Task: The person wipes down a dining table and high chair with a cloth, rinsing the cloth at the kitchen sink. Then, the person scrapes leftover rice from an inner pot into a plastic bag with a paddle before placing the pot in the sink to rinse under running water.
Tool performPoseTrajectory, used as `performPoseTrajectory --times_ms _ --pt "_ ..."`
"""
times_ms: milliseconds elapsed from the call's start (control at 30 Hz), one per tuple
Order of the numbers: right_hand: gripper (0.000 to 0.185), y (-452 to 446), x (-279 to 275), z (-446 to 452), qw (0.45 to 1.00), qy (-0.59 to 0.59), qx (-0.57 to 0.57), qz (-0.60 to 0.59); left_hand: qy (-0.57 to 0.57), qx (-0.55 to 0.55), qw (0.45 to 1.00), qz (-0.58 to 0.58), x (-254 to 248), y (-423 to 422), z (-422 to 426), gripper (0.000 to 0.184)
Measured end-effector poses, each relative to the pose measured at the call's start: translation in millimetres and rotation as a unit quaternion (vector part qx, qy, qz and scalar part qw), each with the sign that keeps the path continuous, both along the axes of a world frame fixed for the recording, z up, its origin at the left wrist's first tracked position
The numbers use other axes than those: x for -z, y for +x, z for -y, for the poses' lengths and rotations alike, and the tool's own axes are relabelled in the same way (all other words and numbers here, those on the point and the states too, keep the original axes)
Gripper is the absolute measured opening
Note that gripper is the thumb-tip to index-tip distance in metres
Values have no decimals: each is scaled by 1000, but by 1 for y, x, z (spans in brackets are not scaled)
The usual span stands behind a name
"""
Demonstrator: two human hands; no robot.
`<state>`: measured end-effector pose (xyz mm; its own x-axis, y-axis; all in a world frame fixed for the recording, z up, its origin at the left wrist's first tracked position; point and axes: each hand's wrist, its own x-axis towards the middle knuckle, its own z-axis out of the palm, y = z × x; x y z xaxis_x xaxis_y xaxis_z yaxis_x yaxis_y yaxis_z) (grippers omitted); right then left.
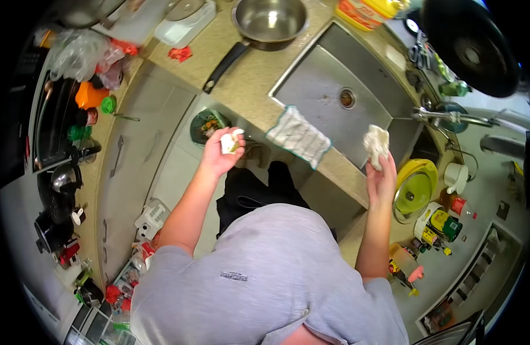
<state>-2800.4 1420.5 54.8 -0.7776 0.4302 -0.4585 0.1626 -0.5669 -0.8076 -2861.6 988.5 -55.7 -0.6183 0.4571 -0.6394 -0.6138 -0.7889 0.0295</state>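
My left hand (216, 158) is curled around a small white scrap (230, 142) with a yellowish patch; its exact kind is unclear. Just beyond that hand stands a waste bin (197, 129) with a dark liner and food scraps inside. Over the right front corner of the sink (328, 75), my right hand (382, 178) grips a bunched, off-white cloth (376, 142) that sticks up past the fingertips. Between the two hands, a striped dishcloth with a green border (299, 137) hangs over the sink's front edge.
A steel saucepan (270, 23) rests on the counter, its black handle pointing toward me. Right of the sink are a faucet (449, 117), a yellow basin (417, 175) with a glass lid and several bottles. A black pan (472, 52) is at upper right. Cabinets (135, 138) line the left.
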Motion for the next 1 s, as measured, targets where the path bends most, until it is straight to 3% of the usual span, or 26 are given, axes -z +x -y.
performPoseTrajectory --times_ms 167,267,333,433,467,533,567,600,633,733,833,900,1000 --pt "40 28 -11 43 998 24 27 44 -189 -102 966 143 153 25 127 32" --pt "38 43 -16 63 996 49 34 64 -210 -111 964 122 228 10 157 44" --pt "37 50 -20 74 995 64 36 73 -225 -57 960 159 188 -10 153 51" --pt "36 58 -25 85 994 75 28 74 -227 22 955 192 198 -14 162 67" --pt "36 58 -28 91 993 75 32 80 -329 1 928 174 183 -16 152 61" --pt "37 64 -36 92 991 85 34 96 -397 75 910 94 196 -15 134 48" --pt "37 64 -36 90 994 77 23 75 -366 166 915 37 224 -8 139 42" --pt "38 65 -34 85 996 58 39 59 -82 166 978 -96 203 -5 126 39" --pt "39 61 -37 85 998 36 32 44 -189 226 955 -12 82 -8 71 42" --pt "41 43 -27 68 999 -17 41 -13 -97 363 908 -184 -48 -19 -23 36" --pt "43 19 -14 42 996 -77 13 -42 -133 352 874 -309 -92 -41 -137 29" --pt "38 4 -10 25 993 -104 -4 -55 -139 305 893 -300 -108 -61 -218 29" --pt "36 -14 6 -16 990 -123 -60 -39 -165 370 840 -360 -83 -93 -302 30"
